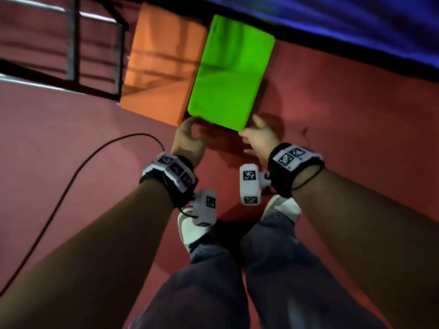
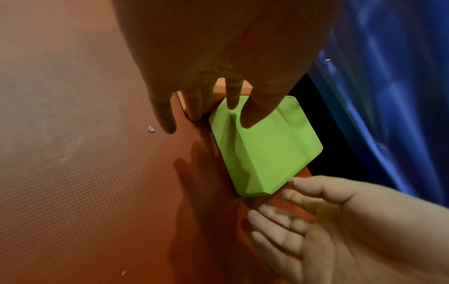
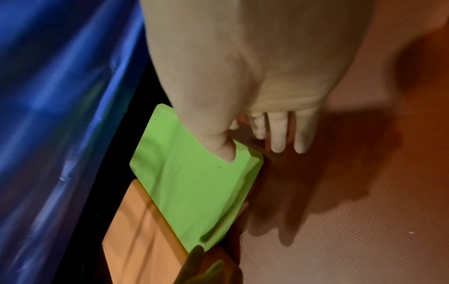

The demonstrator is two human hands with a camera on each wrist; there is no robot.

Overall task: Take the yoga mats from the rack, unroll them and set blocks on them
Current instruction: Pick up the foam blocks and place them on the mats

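Green block lies on red mat, beside orange block | foam by look, likely light, slightly soft; best taken by near corners | left hand and right hand released, fingers straight at those corners | ribbed mat; rack left, blue mat beyond

The red mat looks like rubber with tiny bumps. The green block is smooth, matt foam. The blue sheet is shiny plastic.
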